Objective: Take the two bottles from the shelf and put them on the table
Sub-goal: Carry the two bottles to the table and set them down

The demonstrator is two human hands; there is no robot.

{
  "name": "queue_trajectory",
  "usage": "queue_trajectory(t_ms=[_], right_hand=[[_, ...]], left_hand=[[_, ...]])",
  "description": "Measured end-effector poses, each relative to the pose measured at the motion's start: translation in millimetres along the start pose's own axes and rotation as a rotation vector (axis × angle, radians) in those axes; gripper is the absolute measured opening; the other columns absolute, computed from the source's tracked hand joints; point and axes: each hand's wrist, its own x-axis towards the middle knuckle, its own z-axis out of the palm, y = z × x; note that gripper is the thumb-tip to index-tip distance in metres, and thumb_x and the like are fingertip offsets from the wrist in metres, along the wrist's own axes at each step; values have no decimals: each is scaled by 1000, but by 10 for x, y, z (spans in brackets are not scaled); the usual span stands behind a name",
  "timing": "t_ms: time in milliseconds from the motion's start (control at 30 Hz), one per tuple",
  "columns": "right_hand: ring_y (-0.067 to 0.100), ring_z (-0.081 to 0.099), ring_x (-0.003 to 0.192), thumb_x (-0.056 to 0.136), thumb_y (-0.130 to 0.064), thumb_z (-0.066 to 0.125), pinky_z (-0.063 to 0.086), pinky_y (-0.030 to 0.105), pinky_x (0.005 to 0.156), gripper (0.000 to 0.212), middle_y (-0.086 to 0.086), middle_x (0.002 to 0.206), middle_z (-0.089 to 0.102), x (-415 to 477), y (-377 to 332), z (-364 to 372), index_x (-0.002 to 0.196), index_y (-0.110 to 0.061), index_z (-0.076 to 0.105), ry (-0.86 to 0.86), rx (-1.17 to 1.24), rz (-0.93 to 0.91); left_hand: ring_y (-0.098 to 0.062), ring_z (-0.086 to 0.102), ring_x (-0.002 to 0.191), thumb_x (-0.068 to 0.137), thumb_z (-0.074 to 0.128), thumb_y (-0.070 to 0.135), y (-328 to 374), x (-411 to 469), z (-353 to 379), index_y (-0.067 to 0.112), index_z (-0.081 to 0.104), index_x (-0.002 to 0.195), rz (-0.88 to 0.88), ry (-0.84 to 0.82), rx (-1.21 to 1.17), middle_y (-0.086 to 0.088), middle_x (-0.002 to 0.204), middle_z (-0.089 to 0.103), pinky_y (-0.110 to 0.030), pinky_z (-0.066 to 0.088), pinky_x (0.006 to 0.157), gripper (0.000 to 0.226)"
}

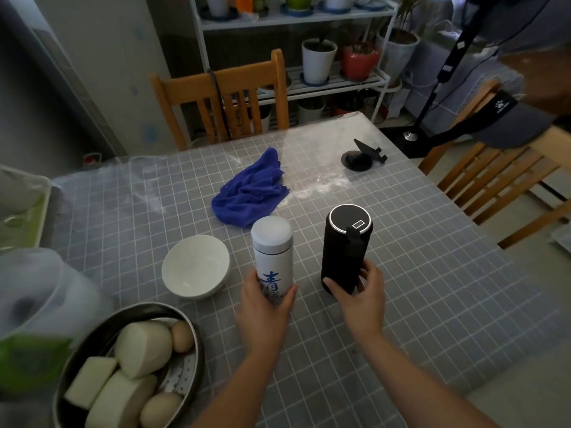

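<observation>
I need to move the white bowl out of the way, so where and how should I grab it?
Take the white bowl by its rim on the near right side, thumb inside and fingers under the outer wall. It sits upright and looks empty, so the thin rim is the only edge to pinch. The left hand is closest, though it currently wraps the white bottle; the steamer pot crowds the near-left approach.

Two bottles upright on the grid-patterned table (432,273), side by side, apart. Left hand (265,307) wrapped around the base of the white bottle (272,251) with blue characters; right hand (360,296) gripping the base of the black bottle (344,245). White bowl (195,265) just left, blue cloth (251,189) behind.
</observation>
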Motion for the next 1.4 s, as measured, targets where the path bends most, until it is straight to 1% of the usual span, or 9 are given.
queue_trajectory(t_ms=[100, 333, 600, 767, 933, 1067, 1300, 1367, 1400], right_hand=[[-11, 51, 106, 62, -35, 84, 44, 5, 80, 68, -20, 118, 48, 6, 32, -10, 119, -37, 47, 5, 25, 0], [4, 52, 115, 62, -31, 85, 46, 24, 94, 70, -1, 125, 53, -23, 91, -33, 121, -29, 48, -2, 45, -1], [-1, 51, 114, 62, -27, 85, 44, 13, 90, 73, 0, 126, 51, -56, 125, -9, 124, -27, 47, 20, 44, 0], [-13, 48, 109, 64, -19, 84, 42, 5, 85, 73, 2, 128, 47, -65, 128, 6, 126, -23, 44, 24, 32, 0], [5, 51, 115, 65, -19, 84, 45, 22, 95, 76, 4, 128, 47, -69, 111, -4, 129, -20, 42, 2, 5, -4], [8, 51, 114, 64, -21, 84, 45, 26, 95, 76, 2, 127, 46, -58, 99, -13, 127, -24, 42, 2, -42, 11], [20, 50, 117, 65, -18, 84, 48, 42, 96, 77, 4, 129, 44, -49, 89, -33, 128, -26, 39, -29, -102, 32], [18, 51, 115, 64, -17, 84, 48, 40, 95, 76, 3, 128, 45, -41, 60, -82, 126, -28, 41, -82, -113, 40], [13, 52, 114, 63, -18, 85, 49, 34, 93, 75, 1, 126, 46, -41, 39, -123, 123, -32, 42, -134, -133, 29]], left_hand=[[1, 48, 90, 65, 79, 47, -20, -4, 11, 30, 45, 122, 11, 5, 23, 20, 106, 47, -7, 31, 65, 68], [-3, 51, 92, 65, 80, 47, -58, -49, 52, 30, 44, 120, 16, 44, 3, 18, 108, 48, -15, 39, 68, 68], [-3, 54, 91, 64, 81, 45, -73, -51, 31, 29, 47, 120, 37, 27, 3, 18, 107, 50, -21, 44, 70, 67], [-2, 50, 91, 64, 84, 37, -81, -92, 29, 26, 48, 118, 52, 21, -11, 15, 107, 50, -10, 35, 70, 65], [-1, 49, 93, 64, 84, 37, -70, -77, 15, 27, 48, 119, 37, -6, -17, 18, 106, 47, -6, 33, 67, 66], [-1, 47, 94, 65, 84, 34, -59, -85, 0, 28, 46, 120, 32, -15, -27, 19, 107, 45, -4, 32, 66, 67], [-9, 48, 102, 65, 86, 24, -1, -95, -6, 19, 45, 124, -1, -51, -79, 8, 114, 46, -20, 39, 78, 73], [-13, 48, 107, 63, 86, 24, 23, -116, -38, 15, 42, 128, -1, -89, -41, 1, 122, 45, -24, 39, 83, 79], [-17, 48, 111, 63, 86, 25, 19, -123, -61, 14, 39, 131, 2, -112, -25, -2, 128, 44, -25, 38, 86, 84]])
